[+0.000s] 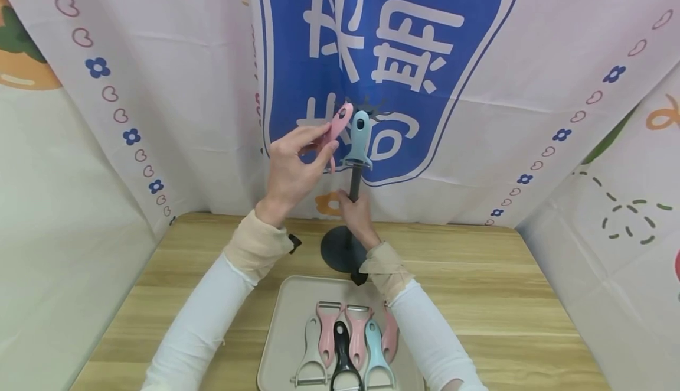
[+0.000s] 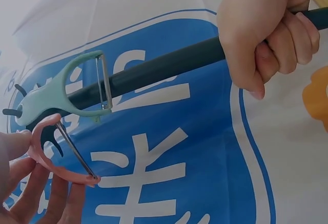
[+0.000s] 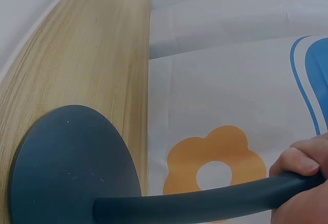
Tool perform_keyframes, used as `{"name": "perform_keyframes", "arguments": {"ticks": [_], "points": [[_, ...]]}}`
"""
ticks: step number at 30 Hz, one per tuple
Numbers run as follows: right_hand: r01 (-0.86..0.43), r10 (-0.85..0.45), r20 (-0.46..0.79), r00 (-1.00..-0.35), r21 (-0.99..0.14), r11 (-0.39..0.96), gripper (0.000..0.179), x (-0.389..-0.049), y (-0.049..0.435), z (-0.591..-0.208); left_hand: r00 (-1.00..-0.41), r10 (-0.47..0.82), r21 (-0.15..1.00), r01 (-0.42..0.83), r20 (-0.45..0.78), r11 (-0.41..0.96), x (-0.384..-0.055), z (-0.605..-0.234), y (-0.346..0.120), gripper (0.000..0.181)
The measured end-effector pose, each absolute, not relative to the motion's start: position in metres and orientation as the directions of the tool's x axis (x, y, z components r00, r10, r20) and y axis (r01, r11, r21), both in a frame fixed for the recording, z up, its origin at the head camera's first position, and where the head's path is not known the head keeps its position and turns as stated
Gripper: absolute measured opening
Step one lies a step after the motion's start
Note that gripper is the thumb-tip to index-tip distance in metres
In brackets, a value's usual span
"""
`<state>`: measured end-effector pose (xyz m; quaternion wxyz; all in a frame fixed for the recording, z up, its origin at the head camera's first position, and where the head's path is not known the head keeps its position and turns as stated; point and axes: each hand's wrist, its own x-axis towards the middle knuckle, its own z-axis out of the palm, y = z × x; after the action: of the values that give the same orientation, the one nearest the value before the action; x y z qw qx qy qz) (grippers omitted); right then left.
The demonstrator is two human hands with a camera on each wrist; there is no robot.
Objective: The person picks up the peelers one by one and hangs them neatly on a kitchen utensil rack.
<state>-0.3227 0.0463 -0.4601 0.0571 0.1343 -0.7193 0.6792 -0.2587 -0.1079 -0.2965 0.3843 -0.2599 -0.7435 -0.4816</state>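
A dark stand has a round base (image 1: 333, 250), an upright pole (image 2: 174, 65) and small hooks at its top. From a hook hangs a light blue peeler (image 1: 360, 137), blade end down in front of the pole. My left hand (image 1: 294, 169) pinches a pink peeler (image 1: 344, 113) between thumb and fingers, just left of the blue one. In the left wrist view the pink peeler (image 2: 38, 155) overlaps a dark hook, its blade towards the pole. Lower down, my right hand (image 1: 360, 217) grips the pole, fingers wrapped round it in the left wrist view.
On the wooden table (image 1: 467, 296) lies a beige tray (image 1: 273, 326) with several peelers: pink ones (image 1: 327, 326), a grey-white one (image 1: 311, 344), a black one (image 1: 342, 341) and a light blue one (image 1: 375, 344). A printed cloth (image 1: 223, 101) hangs close behind the stand.
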Motion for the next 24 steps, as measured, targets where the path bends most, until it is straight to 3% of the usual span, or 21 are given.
{"name": "perform_keyframes", "arguments": {"ticks": [24], "points": [[-0.259,-0.146,0.255,-0.956,-0.966,0.005,0.046,-0.3228,0.047,-0.4602,-0.6,-0.004,0.546,0.724,0.8,0.421,-0.2674,-0.3025,-0.0997,0.036]]}}
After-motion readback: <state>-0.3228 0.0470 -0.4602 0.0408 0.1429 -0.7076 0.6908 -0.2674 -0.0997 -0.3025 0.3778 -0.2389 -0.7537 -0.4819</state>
